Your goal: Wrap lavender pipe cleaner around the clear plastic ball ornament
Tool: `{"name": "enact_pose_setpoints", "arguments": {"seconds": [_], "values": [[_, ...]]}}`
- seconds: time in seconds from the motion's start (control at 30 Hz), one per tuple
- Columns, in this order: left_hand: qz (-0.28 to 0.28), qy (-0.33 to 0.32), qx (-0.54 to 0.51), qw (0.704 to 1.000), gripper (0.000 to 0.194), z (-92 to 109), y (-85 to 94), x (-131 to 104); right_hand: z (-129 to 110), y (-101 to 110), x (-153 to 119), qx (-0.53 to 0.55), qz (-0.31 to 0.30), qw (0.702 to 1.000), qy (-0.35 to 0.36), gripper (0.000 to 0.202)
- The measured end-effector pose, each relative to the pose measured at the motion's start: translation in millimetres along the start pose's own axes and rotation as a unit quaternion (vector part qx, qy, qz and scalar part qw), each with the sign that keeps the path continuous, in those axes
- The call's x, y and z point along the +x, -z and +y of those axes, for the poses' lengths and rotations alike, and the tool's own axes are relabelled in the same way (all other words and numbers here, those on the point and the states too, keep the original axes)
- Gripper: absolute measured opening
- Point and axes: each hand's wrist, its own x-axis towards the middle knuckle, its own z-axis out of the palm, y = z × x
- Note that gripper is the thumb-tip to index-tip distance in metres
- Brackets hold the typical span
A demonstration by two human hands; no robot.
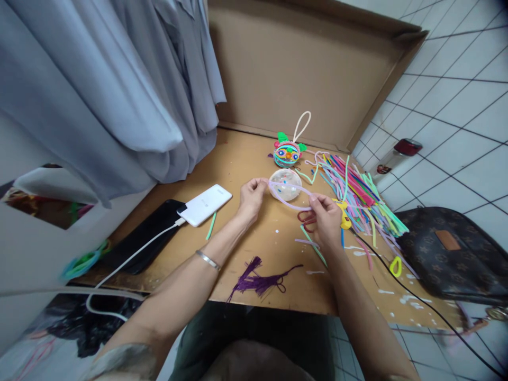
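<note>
A pale lilac pipe cleaner [291, 205], bent into a long loop, stretches between my two hands above the table. My left hand [253, 197] pinches its left end, fingers closed. At the other end, my right hand [324, 214] grips it between thumb and fingers. Just behind the loop sits a round whitish dish [286, 177] with small coloured specks. Farther back stands a colourful animal-face ornament [288, 153] with green ears and a cream hanging loop [302, 125]. Red-handled scissors [306, 218] lie partly hidden by my right hand.
A pile of coloured pipe cleaners [357, 190] spreads at the right, near a yellow glue gun [344, 216] with a black cord. A dark patterned bag [448, 254] lies beyond. Purple tassels [260, 283] rest near the front edge. A white power bank [206, 205] and black phone [145, 238] are at left.
</note>
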Motion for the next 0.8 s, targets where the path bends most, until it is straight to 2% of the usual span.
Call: {"name": "enact_pose_setpoints", "arguments": {"seconds": [0.07,0.1,0.2,0.27,0.37,0.5,0.63,0.8], "values": [[0.004,-0.001,-0.002,1.000,0.014,-0.2,-1.1,-1.5,-1.9,-0.8,-3.7,-0.113,0.042,0.986,0.118,0.030],[0.005,-0.001,-0.002,1.000,0.015,-0.4,-1.6,-2.5,-2.6,-1.3,-6.1,-0.172,0.060,0.965,0.190,0.027],[0.005,-0.012,0.007,1.000,0.015,-2.2,-2.6,-6.8,-1.6,-3.8,-15.7,-0.318,0.071,0.872,0.365,0.023],[-0.004,-0.031,0.020,0.999,0.012,-4.4,-3.6,-11.8,1.4,-6.5,-23.1,-0.381,0.051,0.823,0.418,0.021],[-0.034,-0.046,0.045,0.997,0.012,-9.2,-7.3,-23.3,6.6,-10.4,-31.6,-0.450,0.020,0.767,0.457,0.019],[-0.071,-0.021,0.043,0.996,0.014,-17.9,-15.0,-39.2,8.7,-11.7,-33.6,-0.515,0.034,0.710,0.480,0.019],[-0.081,0.021,0.010,0.996,0.019,-24.1,-19.6,-45.2,7.2,-9.9,-30.5,-0.533,0.034,0.687,0.493,0.018],[-0.077,0.077,-0.026,0.994,0.026,-21.8,-21.7,-46.4,7.9,-9.5,-29.7,-0.556,0.025,0.671,0.490,0.020]]}}
